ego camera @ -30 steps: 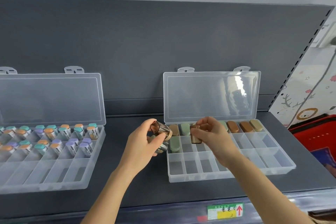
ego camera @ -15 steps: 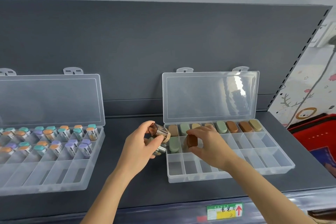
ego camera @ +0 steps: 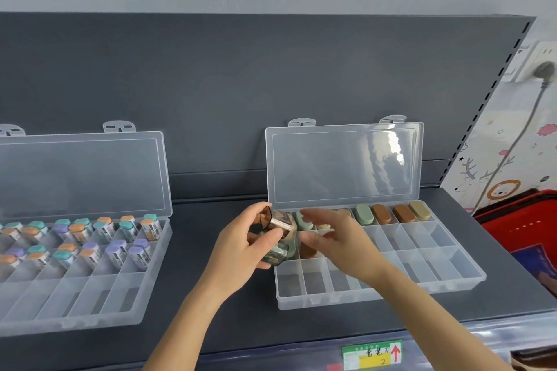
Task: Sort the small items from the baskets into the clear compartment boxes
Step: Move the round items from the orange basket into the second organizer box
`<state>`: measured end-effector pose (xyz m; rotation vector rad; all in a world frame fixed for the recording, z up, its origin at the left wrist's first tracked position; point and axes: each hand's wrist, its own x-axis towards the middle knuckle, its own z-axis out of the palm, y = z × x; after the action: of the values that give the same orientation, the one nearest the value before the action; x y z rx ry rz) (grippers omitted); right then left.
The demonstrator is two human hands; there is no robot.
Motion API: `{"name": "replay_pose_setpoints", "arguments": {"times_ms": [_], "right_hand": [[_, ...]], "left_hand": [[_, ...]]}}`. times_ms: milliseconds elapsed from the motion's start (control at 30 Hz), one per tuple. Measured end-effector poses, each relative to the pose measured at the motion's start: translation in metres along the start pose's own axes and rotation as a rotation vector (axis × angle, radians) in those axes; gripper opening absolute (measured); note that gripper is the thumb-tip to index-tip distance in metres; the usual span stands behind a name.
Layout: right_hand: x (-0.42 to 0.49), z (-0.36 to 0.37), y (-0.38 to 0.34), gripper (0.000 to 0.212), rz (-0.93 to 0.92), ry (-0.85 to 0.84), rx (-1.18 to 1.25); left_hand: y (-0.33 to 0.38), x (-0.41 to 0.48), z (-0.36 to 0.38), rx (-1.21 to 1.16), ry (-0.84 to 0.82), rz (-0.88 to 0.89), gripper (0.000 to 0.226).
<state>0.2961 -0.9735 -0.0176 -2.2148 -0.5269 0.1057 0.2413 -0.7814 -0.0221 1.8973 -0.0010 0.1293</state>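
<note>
Holding a clutch of small clear-capped items [ego camera: 278, 235], the left hand [ego camera: 241, 253] sits at the left edge of the right-hand clear plastic compartment box [ego camera: 376, 289]. Its back row carries green, brown and tan oval pieces [ego camera: 388, 214]; one brown piece [ego camera: 307, 250] lies in the second row. The right hand [ego camera: 340, 245] hovers over those cells, fingers loosely spread, holding nothing I can make out. The left clear box [ego camera: 75, 304] holds teal-, orange- and purple-capped vials [ego camera: 90, 238]. Both rest on the dark grey shelf [ego camera: 241, 325], lids up. A red basket [ego camera: 524, 229] stands at far right.
</note>
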Motion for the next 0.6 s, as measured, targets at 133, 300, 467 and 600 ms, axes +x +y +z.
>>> {"name": "replay_pose_setpoints", "arguments": {"times_ms": [133,300,467,600], "right_hand": [[0.001,-0.006,-0.005,0.043,0.078,-0.026,0.323],[-0.002,-0.010,0.002,0.034,0.086,-0.031,0.495],[-0.007,-0.019,0.006,0.028,0.069,0.015,0.609],[-0.009,-0.038,0.015,0.028,0.110,0.141,0.507]], "left_hand": [[0.008,0.007,0.009,0.003,-0.045,0.029,0.040],[0.013,0.014,0.016,0.028,-0.074,0.047,0.042],[0.016,0.018,0.022,0.040,-0.103,0.065,0.041],[0.014,0.022,0.025,0.143,-0.064,0.091,0.042]]}}
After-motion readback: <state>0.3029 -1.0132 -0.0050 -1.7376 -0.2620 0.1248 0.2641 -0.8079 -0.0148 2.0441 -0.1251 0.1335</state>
